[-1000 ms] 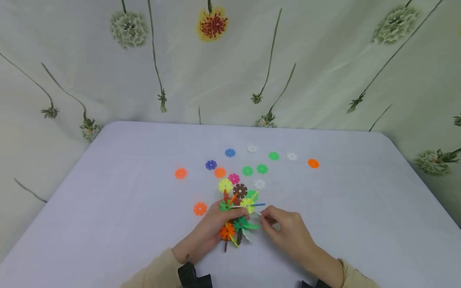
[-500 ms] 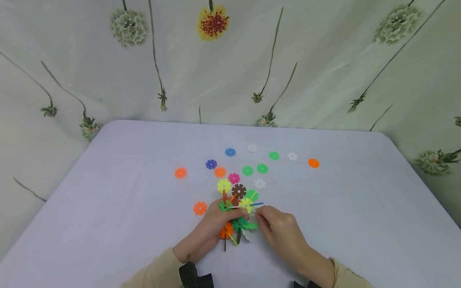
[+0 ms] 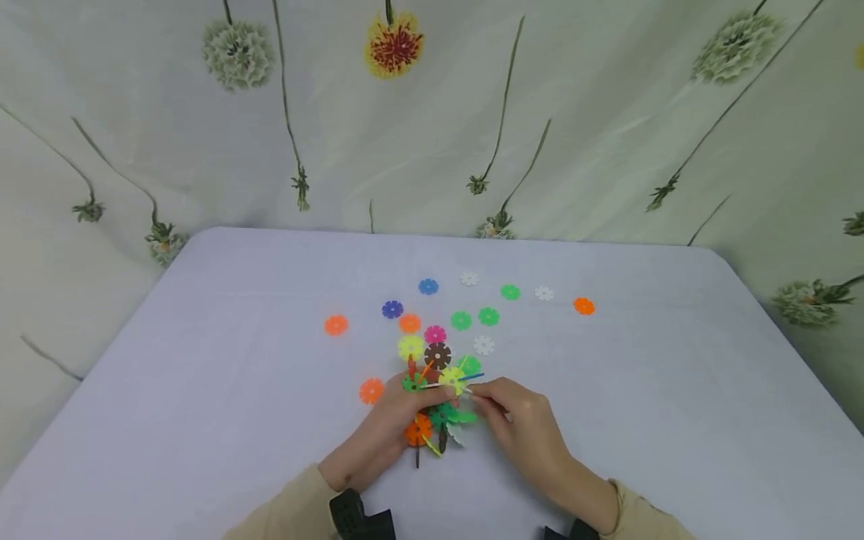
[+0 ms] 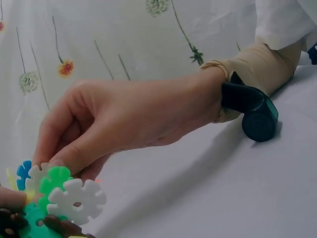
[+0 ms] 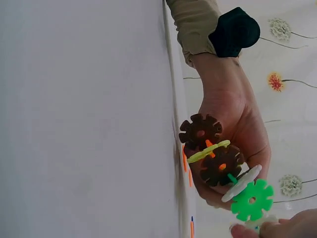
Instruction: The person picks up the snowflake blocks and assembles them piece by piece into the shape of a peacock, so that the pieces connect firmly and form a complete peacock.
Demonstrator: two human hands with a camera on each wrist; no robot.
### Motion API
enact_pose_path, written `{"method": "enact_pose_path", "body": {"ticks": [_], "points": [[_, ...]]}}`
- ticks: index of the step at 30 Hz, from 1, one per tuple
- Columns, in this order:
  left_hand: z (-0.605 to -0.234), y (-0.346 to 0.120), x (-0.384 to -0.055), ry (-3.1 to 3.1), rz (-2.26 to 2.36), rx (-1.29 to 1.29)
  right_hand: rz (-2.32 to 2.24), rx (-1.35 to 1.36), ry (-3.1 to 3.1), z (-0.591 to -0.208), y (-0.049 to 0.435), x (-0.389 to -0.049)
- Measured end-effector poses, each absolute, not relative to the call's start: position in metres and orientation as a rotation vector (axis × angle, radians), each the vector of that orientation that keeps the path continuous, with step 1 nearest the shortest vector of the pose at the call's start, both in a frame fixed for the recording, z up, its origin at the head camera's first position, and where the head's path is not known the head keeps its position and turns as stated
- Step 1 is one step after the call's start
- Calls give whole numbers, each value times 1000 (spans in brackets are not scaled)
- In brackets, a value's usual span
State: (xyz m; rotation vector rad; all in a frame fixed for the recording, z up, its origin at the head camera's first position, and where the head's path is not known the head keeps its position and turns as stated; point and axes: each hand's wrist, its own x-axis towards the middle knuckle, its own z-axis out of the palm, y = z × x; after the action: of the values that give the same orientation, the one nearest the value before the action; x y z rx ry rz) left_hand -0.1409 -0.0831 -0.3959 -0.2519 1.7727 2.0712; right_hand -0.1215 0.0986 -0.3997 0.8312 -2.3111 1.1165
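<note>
My left hand [image 3: 391,416] grips a cluster of slotted plastic flower discs joined edge to edge, its thumb lying across them. The cluster shows an orange disc [image 3: 418,430], a yellow disc [image 3: 452,381] near the thumb tip and a green disc [image 5: 252,200] beside a white one [image 5: 241,183]. Brown discs [image 5: 222,165] sit against the left palm in the right wrist view. My right hand [image 3: 529,420] pinches a small white disc [image 3: 467,390] between thumb and fingertips, right at the yellow disc's edge. Fingers hide most of that white disc.
Loose discs lie on the white table [image 3: 675,390] beyond the hands: orange [image 3: 336,325], blue [image 3: 428,286], green [image 3: 489,316], white [image 3: 483,345] and others. Another orange disc [image 3: 371,391] lies close left of the left hand. A flower-print cloth [image 3: 594,150] hangs behind the table.
My right hand has moved left, bringing the white disc from beside the cluster up to the yellow disc. The left hand keeps its grip, and the cluster has shifted slightly left.
</note>
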Motion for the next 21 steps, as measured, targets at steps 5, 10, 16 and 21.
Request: {"method": "enact_pose_path", "body": {"ticks": [5,10,16,21], "points": [[-395,-93,-142,1686,2107,-234,1579,851,-2246,-407,102,-121],[-392,-97,-141,1621,2053,-151,1943,814,-2173,-413,106,-120],[-392,-97,-141,1633,2036,-148,1690,923,-2098,-413,104,-118],[-395,-94,-143,1586,2074,-147,1502,929,-2113,-410,101,-119]]}}
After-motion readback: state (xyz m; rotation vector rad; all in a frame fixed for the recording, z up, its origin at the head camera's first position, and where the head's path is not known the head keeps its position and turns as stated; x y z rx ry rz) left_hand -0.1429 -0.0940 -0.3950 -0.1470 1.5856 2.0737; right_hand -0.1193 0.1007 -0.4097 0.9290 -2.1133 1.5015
